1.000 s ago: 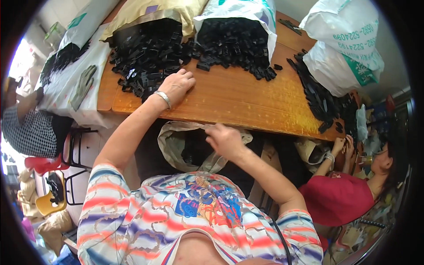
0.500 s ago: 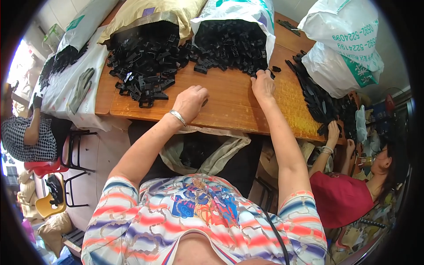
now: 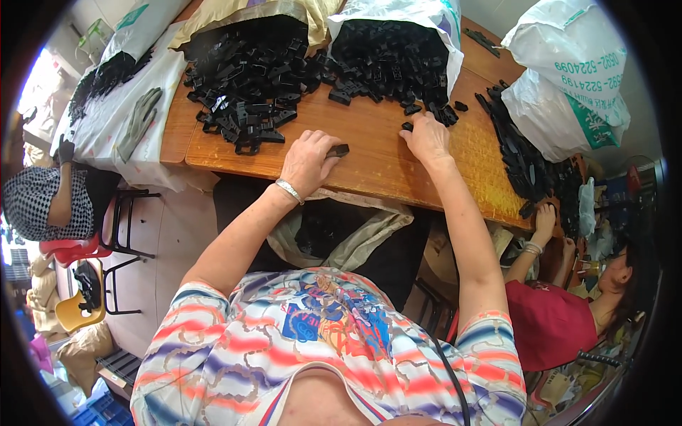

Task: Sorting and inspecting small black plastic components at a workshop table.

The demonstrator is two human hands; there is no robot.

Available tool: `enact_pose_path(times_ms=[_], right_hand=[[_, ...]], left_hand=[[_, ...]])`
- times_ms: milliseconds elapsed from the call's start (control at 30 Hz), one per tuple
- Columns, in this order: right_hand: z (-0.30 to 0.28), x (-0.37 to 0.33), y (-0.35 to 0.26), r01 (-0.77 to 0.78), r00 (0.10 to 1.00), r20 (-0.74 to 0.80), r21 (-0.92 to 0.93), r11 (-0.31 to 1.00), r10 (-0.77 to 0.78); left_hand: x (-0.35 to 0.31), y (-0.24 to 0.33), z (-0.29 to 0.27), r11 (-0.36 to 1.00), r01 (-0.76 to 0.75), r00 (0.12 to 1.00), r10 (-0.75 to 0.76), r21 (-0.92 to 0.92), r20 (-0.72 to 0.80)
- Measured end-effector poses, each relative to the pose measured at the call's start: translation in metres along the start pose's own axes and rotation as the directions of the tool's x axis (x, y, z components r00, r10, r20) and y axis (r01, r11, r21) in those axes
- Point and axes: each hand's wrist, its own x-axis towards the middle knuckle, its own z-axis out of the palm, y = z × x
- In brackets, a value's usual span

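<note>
My left hand, with a bracelet at its wrist, is above the near part of the wooden table. Between its thumb and fingers is a small black plastic part. Farther right, my right hand reaches to the edge of a pile of black plastic parts that spills from a white sack. Its fingers are closed on another small black part. Left of that lies a second heap of black clip-like parts at the mouth of a gold sack.
An open beige bag with black pieces hangs below the table edge before me. White bags and long black parts lie at right, beside a co-worker in red. At left, another person sits near a grey glove.
My left hand has turned so the black part in it shows. My right hand has drawn slightly back from the pile with a piece in its fingers. The whole view has shifted a little.
</note>
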Motion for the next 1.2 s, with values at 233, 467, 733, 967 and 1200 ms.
enact_pose_path(times_ms=[233,467,733,967,1200], right_hand=[[0.000,0.014,0.002,0.094,0.989,0.079,0.285,0.954,-0.121],[0.011,-0.038,-0.013,0.146,0.989,-0.075,0.662,0.735,-0.130],[-0.001,-0.047,-0.044,0.292,0.955,-0.192,0.476,0.830,-0.226],[0.006,-0.046,-0.083,0.457,0.889,-0.240,0.504,0.733,-0.389],[0.004,-0.049,-0.088,0.571,0.821,-0.162,0.249,0.783,-0.547]], left_hand=[[0.004,-0.002,0.004,0.999,0.029,0.999,-0.028,-0.040,0.027],[-0.001,-0.010,-0.001,0.996,0.084,0.996,-0.084,0.009,-0.020],[0.001,-0.012,0.001,0.989,0.145,0.989,-0.145,0.013,0.027],[0.002,-0.013,0.003,0.991,0.134,0.991,-0.134,-0.009,0.015],[0.004,-0.015,0.001,0.994,0.110,0.994,-0.110,-0.006,-0.001]])
